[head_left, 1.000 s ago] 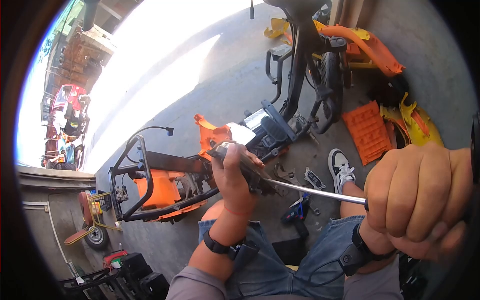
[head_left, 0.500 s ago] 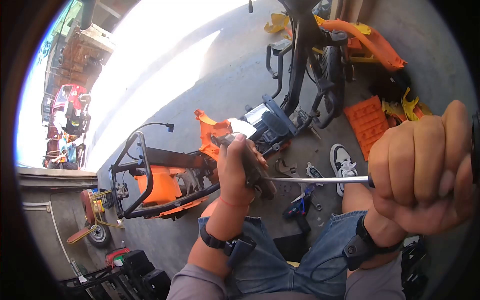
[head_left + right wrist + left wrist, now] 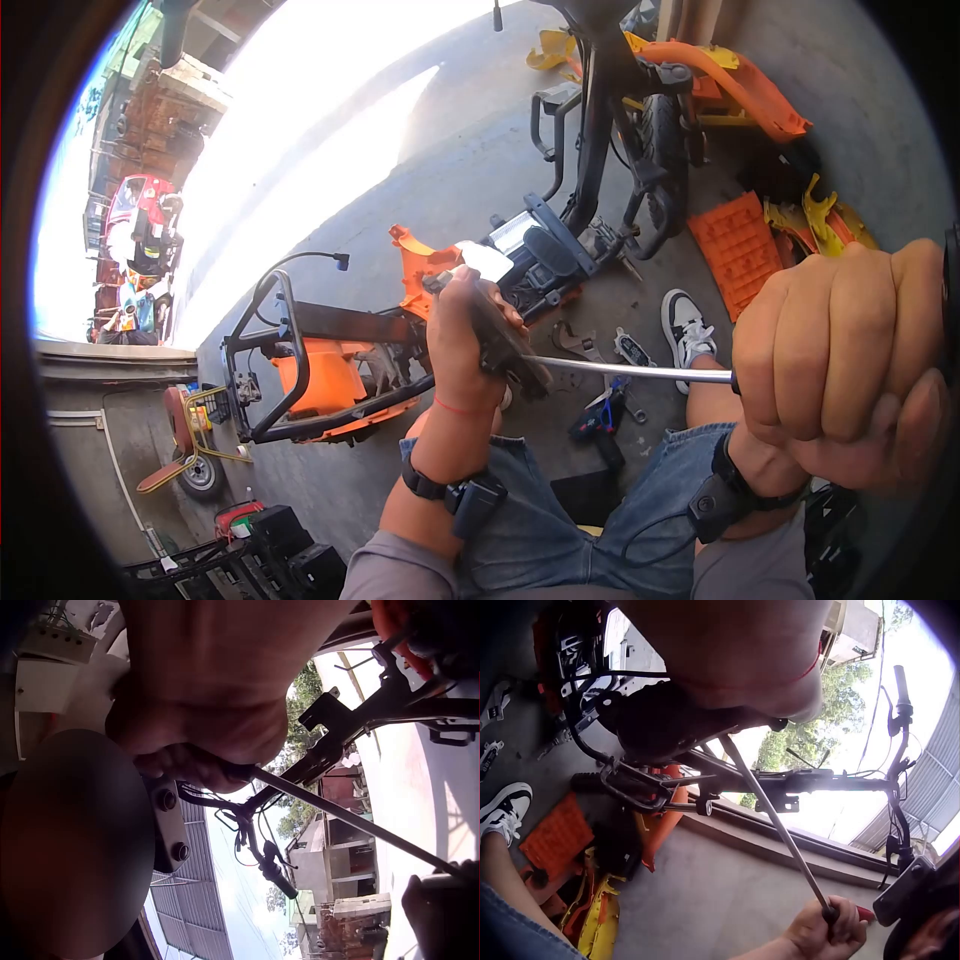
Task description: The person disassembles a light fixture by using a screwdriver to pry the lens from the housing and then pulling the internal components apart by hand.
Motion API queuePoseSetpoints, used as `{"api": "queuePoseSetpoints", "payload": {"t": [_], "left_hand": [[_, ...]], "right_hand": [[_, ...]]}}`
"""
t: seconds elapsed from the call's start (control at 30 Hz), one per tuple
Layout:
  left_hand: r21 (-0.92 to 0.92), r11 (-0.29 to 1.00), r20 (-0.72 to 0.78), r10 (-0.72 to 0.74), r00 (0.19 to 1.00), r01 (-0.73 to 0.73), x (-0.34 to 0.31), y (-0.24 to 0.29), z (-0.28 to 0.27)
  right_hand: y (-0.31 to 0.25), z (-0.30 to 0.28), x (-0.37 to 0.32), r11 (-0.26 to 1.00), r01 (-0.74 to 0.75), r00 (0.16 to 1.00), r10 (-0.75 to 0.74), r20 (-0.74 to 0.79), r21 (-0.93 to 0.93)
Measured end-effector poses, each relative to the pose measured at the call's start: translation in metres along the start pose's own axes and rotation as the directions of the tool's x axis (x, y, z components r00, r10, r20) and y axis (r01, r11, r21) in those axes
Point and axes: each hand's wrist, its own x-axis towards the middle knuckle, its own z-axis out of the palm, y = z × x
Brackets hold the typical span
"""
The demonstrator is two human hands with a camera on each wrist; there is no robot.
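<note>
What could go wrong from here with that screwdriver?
1. The screwdriver meets the dark part gripped by the left hand; a slip could jab that hand.
2. The part hangs in mid-air over the thigh, so a push from the right hand may twist it free.
3. Wrenches lie on the floor beside the shoe; possible stumble.

The screwdriver (image 3: 630,372) has a bright polished metal shaft, the dark part (image 3: 500,345) is matt, the orange panel (image 3: 738,258) ribbed plastic.
</note>
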Motion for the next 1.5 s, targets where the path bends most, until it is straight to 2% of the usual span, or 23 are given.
{"api": "queuePoseSetpoints", "payload": {"t": [0.07,0.13,0.17,0.27,0.4,0.47,0.6,0.63,0.7,0.77,0.83,0.9,0.93,1.0,1.07,1.2,1.23,1.27,1.3,1.37,1.43,1.47,1.5], "left_hand": [[-0.019,1.0,-0.017,0.016,1.0,-0.017,0.001,0.002,0.002],[0.015,0.945,-0.272,0.317,0.908,-0.326,-0.002,0.005,0.011],[0.016,0.944,-0.271,0.321,0.907,-0.329,-0.003,0.002,0.012],[0.359,0.759,-0.111,0.613,0.782,-0.544,-0.001,-0.008,0.006],[0.346,0.814,-0.084,0.521,0.849,-0.466,0.0,0.002,0.003],[0.122,0.982,0.009,0.142,0.99,-0.142,0.006,0.004,-0.001],[0.095,0.995,0.018,-0.023,1.0,0.021,0.006,0.01,-0.001],[0.095,0.995,0.018,-0.025,1.0,0.023,0.006,0.008,-0.001],[0.014,0.992,-0.179,0.126,0.976,-0.126,0.006,0.004,0.001],[0.08,0.973,-0.238,0.23,0.944,-0.217,0.0,0.003,0.013],[0.35,0.805,-0.2,0.563,0.801,-0.479,0.0,-0.006,0.013],[0.384,0.786,-0.178,0.578,0.796,-0.485,-0.001,-0.006,0.01],[0.385,0.808,-0.124,0.525,0.842,-0.447,0.0,-0.002,0.009],[0.386,0.827,-0.066,0.466,0.882,-0.408,0.004,0.001,0.005],[0.183,0.981,-0.052,0.077,0.996,-0.066,0.011,-0.002,-0.004],[0.034,0.999,-0.054,-0.03,0.998,0.032,0.013,0.005,-0.001],[0.035,0.999,-0.051,-0.03,0.998,0.032,0.013,0.004,-0.001],[0.07,0.995,-0.12,0.072,0.99,-0.064,0.011,0.002,0.0],[0.111,0.982,-0.186,0.174,0.967,-0.155,0.008,0.0,0.001],[0.187,0.956,-0.214,0.265,0.94,-0.227,0.0,-0.003,0.009],[0.427,0.759,-0.188,0.606,0.773,-0.491,-0.003,-0.008,0.015],[0.427,0.758,-0.187,0.607,0.773,-0.492,-0.003,-0.006,0.015],[0.348,0.84,-0.205,0.501,0.841,-0.415,-0.003,-0.002,0.014]], "right_hand": [[0.005,0.007,0.006,1.0,-0.005,1.0,0.005,0.0,0.001],[0.01,0.005,0.006,0.996,0.015,1.0,-0.013,-0.017,0.087],[0.012,0.009,0.003,0.996,0.017,1.0,-0.016,-0.015,0.089],[0.018,0.024,-0.005,0.986,0.16,0.987,-0.161,-0.021,-0.056],[0.018,0.009,0.007,0.994,0.092,0.985,-0.1,0.14,0.064],[0.016,0.002,0.012,0.995,0.069,0.984,-0.079,0.16,0.068],[0.011,-0.01,0.012,0.995,-0.025,0.976,0.004,0.219,0.094],[0.009,-0.011,0.013,0.994,-0.047,0.972,0.022,0.236,0.1],[0.011,-0.008,0.013,0.992,-0.065,0.966,0.036,0.255,0.109],[0.019,0.006,0.006,0.995,0.096,0.994,-0.096,0.044,0.01],[0.021,0.013,0.003,0.994,0.107,0.994,-0.106,-0.015,0.016],[0.023,0.013,0.002,0.994,0.107,0.993,-0.107,-0.048,-0.002],[0.023,0.011,0.002,0.994,0.108,0.993,-0.108,-0.05,-0.001],[0.023,0.003,0.007,0.998,0.061,0.992,-0.064,0.107,0.032],[0.022,-0.001,0.012,0.998,0.043,0.986,-0.05,0.161,0.05],[0.019,-0.009,0.018,0.992,-0.029,0.931,-0.019,0.364,0.125],[0.019,-0.01,0.019,0.989,-0.044,0.91,-0.019,0.414,0.142],[0.018,-0.007,0.014,0.998,-0.01,0.974,-0.005,0.225,0.065],[0.019,-0.003,0.011,0.998,-0.008,0.974,-0.008,0.225,0.066],[0.021,0.004,0.007,0.997,0.078,0.997,-0.078,0.017,-0.01],[0.022,0.008,0.006,0.994,0.102,0.995,-0.103,-0.012,-0.049],[0.024,0.007,0.005,0.995,0.097,0.995,-0.097,-0.015,-0.021],[0.024,0.006,0.005,0.996,0.092,0.996,-0.092,-0.019,0.005]]}}
